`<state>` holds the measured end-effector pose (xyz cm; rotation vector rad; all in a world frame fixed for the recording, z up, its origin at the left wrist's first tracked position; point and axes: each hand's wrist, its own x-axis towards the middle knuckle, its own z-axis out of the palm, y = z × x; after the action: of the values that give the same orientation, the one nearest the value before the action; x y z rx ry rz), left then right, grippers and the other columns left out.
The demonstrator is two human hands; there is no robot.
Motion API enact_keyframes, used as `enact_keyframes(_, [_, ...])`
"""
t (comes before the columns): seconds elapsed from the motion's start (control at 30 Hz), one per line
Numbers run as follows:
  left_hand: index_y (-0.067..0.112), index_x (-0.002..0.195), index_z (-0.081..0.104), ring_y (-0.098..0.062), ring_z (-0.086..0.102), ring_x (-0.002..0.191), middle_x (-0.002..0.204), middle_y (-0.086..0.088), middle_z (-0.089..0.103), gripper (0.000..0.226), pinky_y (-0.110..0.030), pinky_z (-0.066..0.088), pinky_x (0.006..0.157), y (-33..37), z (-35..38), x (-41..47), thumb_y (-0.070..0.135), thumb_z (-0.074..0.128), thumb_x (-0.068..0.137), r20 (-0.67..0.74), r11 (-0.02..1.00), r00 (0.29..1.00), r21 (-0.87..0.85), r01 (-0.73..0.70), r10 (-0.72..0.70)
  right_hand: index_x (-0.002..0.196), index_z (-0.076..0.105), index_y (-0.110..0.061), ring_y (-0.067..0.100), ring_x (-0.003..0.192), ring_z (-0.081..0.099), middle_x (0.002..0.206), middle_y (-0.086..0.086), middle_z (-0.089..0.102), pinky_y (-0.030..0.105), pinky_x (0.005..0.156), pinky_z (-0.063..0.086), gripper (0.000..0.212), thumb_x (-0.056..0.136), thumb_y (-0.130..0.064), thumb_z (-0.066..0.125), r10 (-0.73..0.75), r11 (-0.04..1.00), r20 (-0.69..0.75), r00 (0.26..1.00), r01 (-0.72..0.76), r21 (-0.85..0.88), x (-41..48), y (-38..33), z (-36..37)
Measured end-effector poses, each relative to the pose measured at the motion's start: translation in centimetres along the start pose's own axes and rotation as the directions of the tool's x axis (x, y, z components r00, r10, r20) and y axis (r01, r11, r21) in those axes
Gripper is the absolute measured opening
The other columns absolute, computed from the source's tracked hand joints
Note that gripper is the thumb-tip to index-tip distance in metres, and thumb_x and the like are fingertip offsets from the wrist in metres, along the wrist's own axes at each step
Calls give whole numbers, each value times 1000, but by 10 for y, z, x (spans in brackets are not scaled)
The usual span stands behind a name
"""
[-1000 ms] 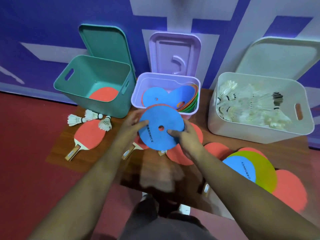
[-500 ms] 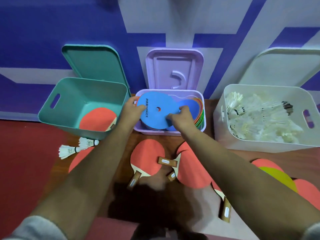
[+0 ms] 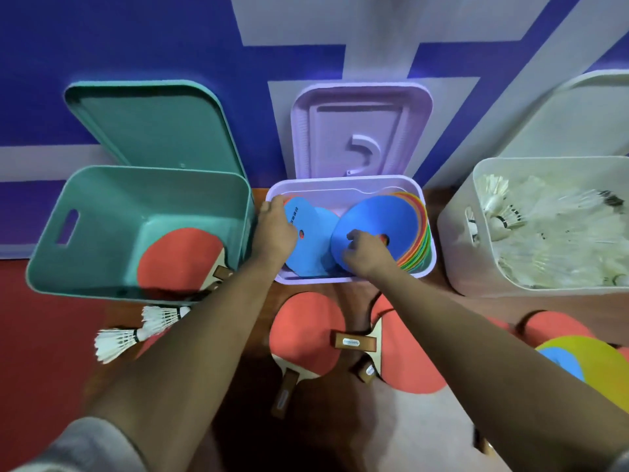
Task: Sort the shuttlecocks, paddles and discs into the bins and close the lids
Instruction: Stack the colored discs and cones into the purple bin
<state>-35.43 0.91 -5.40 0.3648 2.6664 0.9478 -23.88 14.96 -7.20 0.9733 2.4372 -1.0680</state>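
Blue disc [image 3: 315,247] now down inside purple bin [image 3: 340,190], no longer up at rim. Left hand [image 3: 274,229] grips disc's left edge, fingers curled over. Right hand [image 3: 366,255]: fingers bent, tips on coloured stack [image 3: 384,212] at bin's right end; grip unclear. Teal bin [image 3: 102,206] left of purple bin, paddle [image 3: 177,260] inside. White bin [image 3: 459,240] right, holding shuttlecocks [image 3: 544,240]. Loose paddles [image 3: 306,335] just in front.

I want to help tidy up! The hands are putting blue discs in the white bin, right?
Not the white bin. In the head view the left hand and right hand are putting blue discs in the purple bin in the middle; the white bin holds shuttlecocks.
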Motion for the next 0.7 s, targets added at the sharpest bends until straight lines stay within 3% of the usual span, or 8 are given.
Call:
enact_keyframes(0.1, [9, 131, 51, -34, 50, 116, 128, -18, 51, 54, -36, 38, 96, -1, 2, 3, -9, 42, 80, -51, 1000, 999, 6, -7, 7, 120, 59, -4, 37, 113, 57, 120, 19, 64, 39, 93, 44, 36, 91, -25, 52, -12, 975, 20, 1000, 16, -223, -1, 14, 7])
enact_keyframes(0.3, [8, 133, 46, -32, 49, 118, 131, -17, 49, 54, -31, 39, 93, -6, 12, 4, -10, 43, 82, 1, 999, 999, -4, -51, 51, 101, 64, -11, 33, 109, 56, 106, 15, 67, 40, 101, 34, 30, 89, -35, 52, -21, 857, 21, 1000, 29, -514, -1, 17, -8])
enact_keyframes(0.4, [7, 139, 38, -33, 44, 120, 131, -19, 42, 61, -34, 36, 99, -13, 19, 0, -12, 45, 80, 94, 977, 984, 136, -164, 152, 100, 64, -11, 34, 107, 57, 104, 15, 68, 40, 94, 39, 28, 90, -33, 50, -72, 831, 15, 997, 68, -552, -1, 23, -11])
enact_keyframes(0.47, [6, 140, 35, -35, 45, 118, 129, -19, 38, 64, -35, 36, 102, -13, 21, -4, -11, 47, 79, 83, 905, 969, 348, -245, 231, 103, 64, -11, 36, 101, 59, 105, 14, 67, 41, 90, 42, 31, 93, -35, 47, -146, 828, 3, 989, 124, -547, -5, 25, -9])
enact_keyframes(0.53, [11, 141, 36, -37, 52, 109, 124, -20, 44, 66, -37, 42, 92, -10, 16, -5, -9, 50, 79, 62, 894, 971, 382, -235, 229, 103, 65, -12, 36, 97, 60, 103, 13, 68, 41, 85, 43, 37, 95, -41, 44, -248, 815, -43, 968, 184, -549, -8, 30, -6])
enact_keyframes(0.63, [17, 130, 52, -37, 59, 98, 112, -16, 62, 59, -33, 45, 71, -2, 8, 7, -9, 48, 77, 61, 995, 994, 29, -91, 89, 100, 66, -13, 33, 97, 60, 98, 11, 68, 40, 84, 42, 44, 97, -48, 40, -320, 790, -81, 944, 219, -572, -12, 36, -5])
enact_keyframes(0.7, [17, 124, 58, -32, 60, 103, 114, -10, 64, 53, -27, 45, 74, 3, 6, 14, -9, 48, 78, 64, 974, 998, -223, 37, -23, 98, 66, -13, 32, 96, 60, 95, 10, 68, 40, 86, 40, 44, 97, -48, 40, -337, 784, -97, 937, 222, -579, -14, 39, -5])
